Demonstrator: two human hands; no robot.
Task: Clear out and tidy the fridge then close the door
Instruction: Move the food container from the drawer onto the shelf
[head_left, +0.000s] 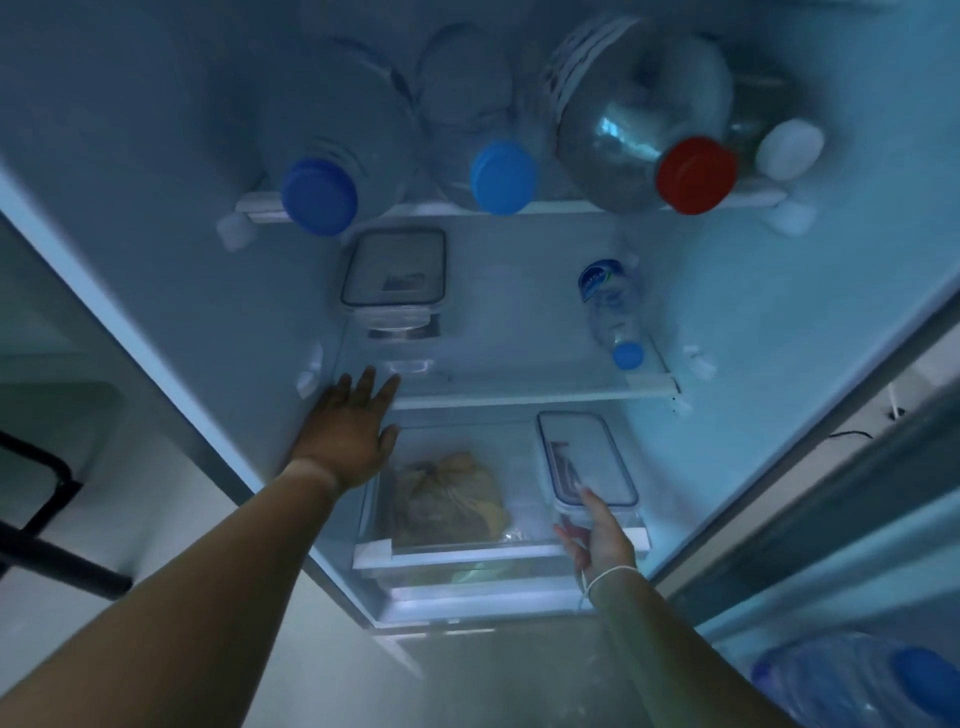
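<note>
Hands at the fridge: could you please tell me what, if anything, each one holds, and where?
The right hand grips the near end of the lower container. The left hand is open at the middle shelf edge, holding nothing.

Blurred and cut-off parts of the open fridge

The door bottle (852, 680) is running off the bottom-right edge; motion blur is smearing the brown bag (447, 499) and container labels.

At the left edge stands a black tubular frame (49, 525), 1 bar running low across and another bent into a rounded corner above it. Under it lies a pale, smooth floor (171, 525), blurred further down the picture. Above the frame sits a dim grey-green surface (47, 322), too blurred to identify. Far right, a thin black cable (852, 434) trails over another pale patch of floor
</note>
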